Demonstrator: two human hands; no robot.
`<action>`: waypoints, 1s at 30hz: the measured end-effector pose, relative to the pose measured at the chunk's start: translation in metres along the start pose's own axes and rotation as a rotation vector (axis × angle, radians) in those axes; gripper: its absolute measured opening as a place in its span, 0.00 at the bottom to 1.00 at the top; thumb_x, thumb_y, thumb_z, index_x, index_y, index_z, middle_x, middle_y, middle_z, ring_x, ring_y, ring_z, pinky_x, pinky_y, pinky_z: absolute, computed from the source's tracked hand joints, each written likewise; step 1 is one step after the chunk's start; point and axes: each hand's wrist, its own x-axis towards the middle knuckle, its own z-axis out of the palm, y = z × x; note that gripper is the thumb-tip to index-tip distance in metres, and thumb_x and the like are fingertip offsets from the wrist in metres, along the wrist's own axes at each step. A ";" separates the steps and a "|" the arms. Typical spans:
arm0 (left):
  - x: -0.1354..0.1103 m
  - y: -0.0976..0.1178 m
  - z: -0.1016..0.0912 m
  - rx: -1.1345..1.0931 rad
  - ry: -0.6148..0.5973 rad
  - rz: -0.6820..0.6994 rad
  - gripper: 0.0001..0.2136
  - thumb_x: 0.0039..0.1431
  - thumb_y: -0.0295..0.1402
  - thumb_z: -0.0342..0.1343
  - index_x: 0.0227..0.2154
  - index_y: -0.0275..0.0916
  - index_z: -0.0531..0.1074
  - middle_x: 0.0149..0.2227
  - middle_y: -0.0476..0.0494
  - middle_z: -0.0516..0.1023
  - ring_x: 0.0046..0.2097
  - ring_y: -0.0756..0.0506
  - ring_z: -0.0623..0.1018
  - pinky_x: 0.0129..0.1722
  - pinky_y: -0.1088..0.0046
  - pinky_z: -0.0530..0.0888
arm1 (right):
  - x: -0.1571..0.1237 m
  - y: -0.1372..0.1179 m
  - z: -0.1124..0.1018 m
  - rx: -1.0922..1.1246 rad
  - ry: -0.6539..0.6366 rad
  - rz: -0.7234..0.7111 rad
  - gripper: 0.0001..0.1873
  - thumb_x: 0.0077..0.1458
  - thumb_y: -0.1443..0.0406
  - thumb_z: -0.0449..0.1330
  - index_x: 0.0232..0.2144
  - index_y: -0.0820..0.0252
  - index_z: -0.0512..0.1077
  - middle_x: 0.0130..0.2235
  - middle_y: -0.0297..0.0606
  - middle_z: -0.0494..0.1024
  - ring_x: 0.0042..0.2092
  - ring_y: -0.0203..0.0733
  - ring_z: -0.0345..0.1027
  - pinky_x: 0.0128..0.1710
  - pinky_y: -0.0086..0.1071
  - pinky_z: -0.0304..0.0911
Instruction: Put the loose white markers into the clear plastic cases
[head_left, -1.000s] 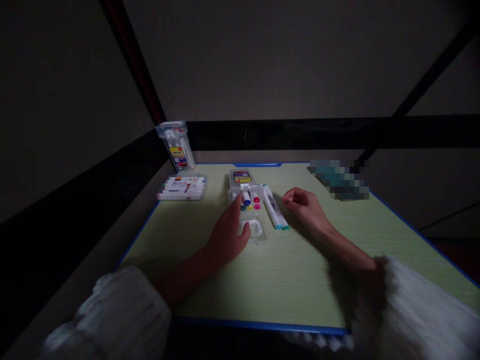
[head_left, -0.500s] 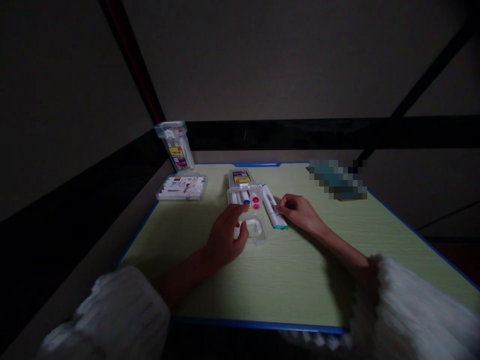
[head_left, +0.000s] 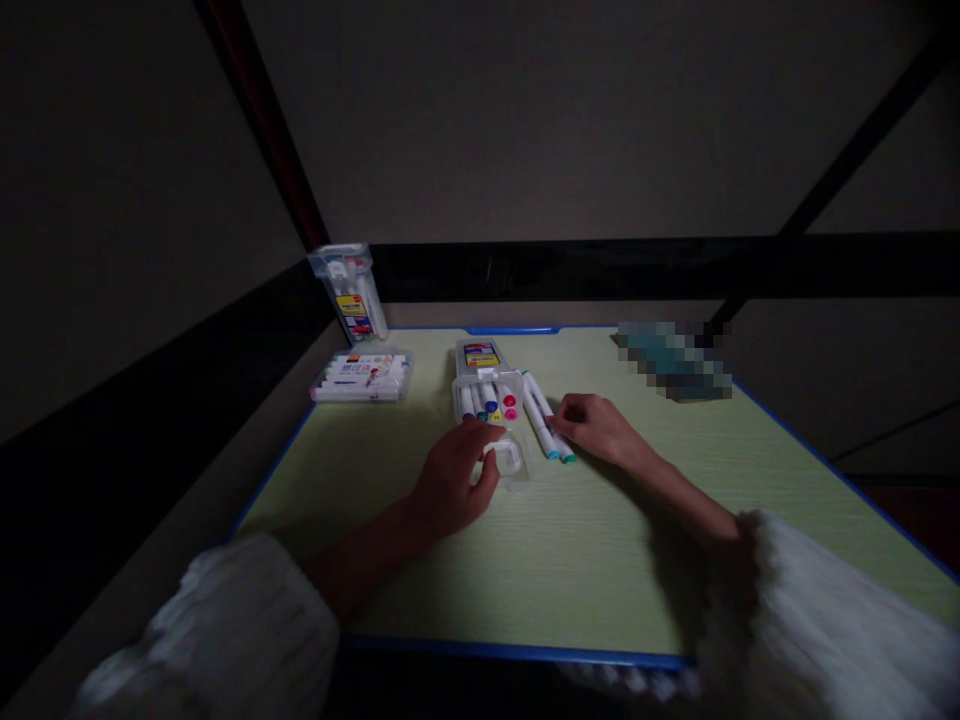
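An open clear marker case [head_left: 484,372] lies flat near the middle of the green table [head_left: 570,560], with several coloured marker ends showing at its mouth. Its flipped-out lid [head_left: 511,462] sits under the fingertips of my left hand [head_left: 450,480], which curls around it. Two loose white markers [head_left: 546,428] lie just right of the case. My right hand [head_left: 596,428] rests with fingers closed on the nearer of the two markers.
A second flat marker case [head_left: 364,377] lies at the table's left edge, and a third case [head_left: 349,290] stands upright behind it. A blurred teal object [head_left: 673,360] sits at the back right. The blue table rim [head_left: 517,652] runs along the near side.
My right hand moved left from open table to the loose markers and closed on one. My left hand slid back from the case's mouth to its lid.
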 end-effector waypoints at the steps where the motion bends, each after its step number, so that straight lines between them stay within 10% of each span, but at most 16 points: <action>1: 0.000 0.000 0.000 0.001 -0.001 -0.003 0.11 0.51 0.21 0.47 0.37 0.36 0.64 0.34 0.43 0.72 0.37 0.49 0.73 0.35 0.73 0.73 | 0.000 0.000 -0.001 -0.010 -0.006 0.003 0.11 0.45 0.59 0.54 0.20 0.60 0.66 0.21 0.36 0.70 0.24 0.35 0.60 0.23 0.28 0.52; 30: -0.001 -0.001 0.001 -0.025 -0.021 0.005 0.10 0.51 0.21 0.46 0.36 0.36 0.65 0.33 0.43 0.72 0.36 0.49 0.73 0.34 0.74 0.73 | -0.005 0.000 -0.007 -0.164 -0.025 -0.008 0.12 0.50 0.59 0.51 0.23 0.61 0.67 0.24 0.40 0.71 0.24 0.36 0.61 0.22 0.29 0.50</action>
